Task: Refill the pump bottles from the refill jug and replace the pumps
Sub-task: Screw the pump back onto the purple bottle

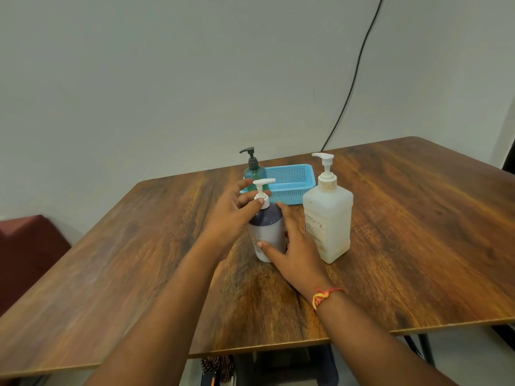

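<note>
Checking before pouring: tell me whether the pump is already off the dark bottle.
No, the white pump sits on the dark bottle, the left hand gripping its collar.

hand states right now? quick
Left hand: grips the collar of the white pump on the dark bottle.
Right hand: holds the dark bottle's body.

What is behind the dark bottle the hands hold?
A blue basket and a green pump bottle. The left hand hides that bottle's bottom, so whether it's in the basket is unclear.
</note>
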The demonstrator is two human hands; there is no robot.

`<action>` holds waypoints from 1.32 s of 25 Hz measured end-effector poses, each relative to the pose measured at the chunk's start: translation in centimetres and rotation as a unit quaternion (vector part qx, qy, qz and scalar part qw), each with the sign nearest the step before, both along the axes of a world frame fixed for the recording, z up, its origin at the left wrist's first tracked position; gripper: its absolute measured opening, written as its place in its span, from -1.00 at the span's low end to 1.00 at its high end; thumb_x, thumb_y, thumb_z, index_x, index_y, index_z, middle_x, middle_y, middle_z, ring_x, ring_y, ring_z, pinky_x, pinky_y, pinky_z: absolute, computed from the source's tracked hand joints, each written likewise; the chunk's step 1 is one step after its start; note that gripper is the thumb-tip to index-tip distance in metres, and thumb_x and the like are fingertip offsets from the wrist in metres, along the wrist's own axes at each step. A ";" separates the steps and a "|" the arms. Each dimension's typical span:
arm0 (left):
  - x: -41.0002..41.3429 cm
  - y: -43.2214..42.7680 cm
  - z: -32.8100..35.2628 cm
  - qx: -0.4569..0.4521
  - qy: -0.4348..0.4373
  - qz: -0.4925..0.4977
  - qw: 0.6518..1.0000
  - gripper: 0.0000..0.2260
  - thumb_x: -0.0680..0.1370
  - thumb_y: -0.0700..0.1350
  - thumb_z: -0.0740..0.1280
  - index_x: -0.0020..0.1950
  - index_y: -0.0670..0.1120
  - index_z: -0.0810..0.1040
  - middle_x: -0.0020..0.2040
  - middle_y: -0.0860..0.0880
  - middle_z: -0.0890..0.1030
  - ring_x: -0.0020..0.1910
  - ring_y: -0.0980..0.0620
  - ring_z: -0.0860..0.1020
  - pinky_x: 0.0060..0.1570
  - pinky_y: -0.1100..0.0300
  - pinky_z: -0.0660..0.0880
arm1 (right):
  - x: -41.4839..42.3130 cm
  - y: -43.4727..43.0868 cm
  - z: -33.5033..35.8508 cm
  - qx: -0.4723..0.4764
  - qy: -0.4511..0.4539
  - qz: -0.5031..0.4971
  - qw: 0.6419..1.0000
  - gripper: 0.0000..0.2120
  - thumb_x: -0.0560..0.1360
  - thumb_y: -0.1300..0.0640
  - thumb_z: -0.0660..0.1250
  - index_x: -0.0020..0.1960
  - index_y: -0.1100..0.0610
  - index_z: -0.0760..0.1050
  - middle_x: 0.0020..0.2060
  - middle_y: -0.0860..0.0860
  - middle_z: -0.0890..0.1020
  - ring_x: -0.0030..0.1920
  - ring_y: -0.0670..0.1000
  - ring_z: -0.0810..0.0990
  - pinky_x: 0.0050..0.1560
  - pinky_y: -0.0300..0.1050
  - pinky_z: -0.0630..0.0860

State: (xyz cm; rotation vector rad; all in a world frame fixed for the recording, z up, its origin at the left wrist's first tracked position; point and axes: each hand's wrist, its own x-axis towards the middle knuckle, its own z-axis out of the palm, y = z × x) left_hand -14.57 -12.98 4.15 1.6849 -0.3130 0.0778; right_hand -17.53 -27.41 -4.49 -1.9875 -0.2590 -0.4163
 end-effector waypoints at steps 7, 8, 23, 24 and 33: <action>0.4 -1.0 -0.9 0.000 -0.035 0.082 0.996 -0.31 0.42 -0.19 0.61 0.46 -0.09 0.34 0.05 -0.05 0.76 0.10 0.06 0.71 0.17 0.03 0.62 | -0.3 0.1 0.3 0.006 -0.012 -0.001 1.000 -0.11 0.50 -0.09 0.48 0.51 -0.46 -0.10 0.51 -0.27 0.30 0.43 -0.23 0.32 0.38 -0.23 0.38; 0.3 -0.9 -0.8 -0.009 -0.028 0.074 0.997 -0.35 0.44 -0.21 0.59 0.43 -0.10 0.35 0.04 -0.04 0.76 0.11 0.07 0.71 0.15 0.06 0.62 | -0.3 0.1 0.3 0.008 -0.013 -0.002 1.000 -0.12 0.50 -0.10 0.48 0.52 -0.45 -0.08 0.49 -0.30 0.29 0.41 -0.25 0.30 0.36 -0.26 0.37; -0.6 -0.9 -1.6 -0.022 -0.058 0.074 0.995 -0.60 0.53 -0.17 0.51 0.32 -0.07 0.48 0.05 0.04 0.76 0.10 0.15 0.70 0.03 0.25 0.62 | 0.3 0.5 0.2 0.023 0.020 -0.003 1.000 -0.08 0.43 -0.07 0.55 0.52 -0.37 -0.02 0.48 -0.28 0.26 0.44 -0.19 0.29 0.29 -0.36 0.32; -0.5 -0.8 -1.8 -0.032 -0.066 0.079 0.994 -0.63 0.54 -0.15 0.49 0.31 -0.04 0.48 0.08 0.03 0.75 0.13 0.15 0.69 0.05 0.24 0.62 | 0.4 0.6 0.3 0.025 0.022 -0.013 0.999 -0.07 0.43 -0.06 0.55 0.54 -0.30 -0.01 0.50 -0.24 0.27 0.45 -0.16 0.30 0.29 -0.36 0.31; 2.2 2.2 -5.1 0.088 -0.080 0.250 0.961 -0.64 0.70 0.13 0.14 0.38 -0.05 0.43 0.20 0.06 0.59 0.15 0.10 0.56 0.08 0.17 0.51 | 5.1 3.5 5.6 0.104 -0.015 -0.185 0.977 -0.20 0.48 0.04 0.52 0.57 0.01 0.14 0.49 -0.01 0.38 0.42 0.03 0.44 0.14 -0.36 0.37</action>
